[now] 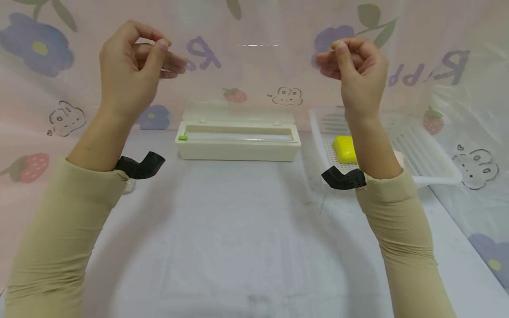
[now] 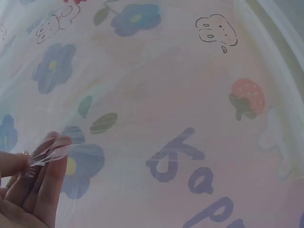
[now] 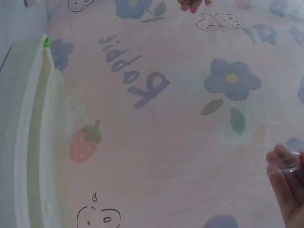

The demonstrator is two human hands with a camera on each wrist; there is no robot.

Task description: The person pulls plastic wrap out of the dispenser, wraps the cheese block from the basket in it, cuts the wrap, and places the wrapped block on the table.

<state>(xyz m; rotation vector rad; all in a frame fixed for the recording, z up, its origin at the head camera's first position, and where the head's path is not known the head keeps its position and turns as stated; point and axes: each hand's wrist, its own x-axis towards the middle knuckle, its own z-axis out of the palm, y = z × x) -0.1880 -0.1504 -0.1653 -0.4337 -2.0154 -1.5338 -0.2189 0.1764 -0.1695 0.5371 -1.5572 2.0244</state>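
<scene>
film stretched between raised hands, above the dispenser

left hand (image 1: 131, 73) and right hand (image 1: 355, 70) each pinch a corner of the clear film sheet (image 1: 260, 45) — long axis left-right, level, equally near both; it hangs above the open cling-film dispenser (image 1: 237, 142), white basket (image 1: 431, 165) to its right.

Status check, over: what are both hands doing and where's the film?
Left hand and right hand raised, each pinching a corner of clear film. Film stretched between them above the dispenser. Nothing in the way.
</scene>
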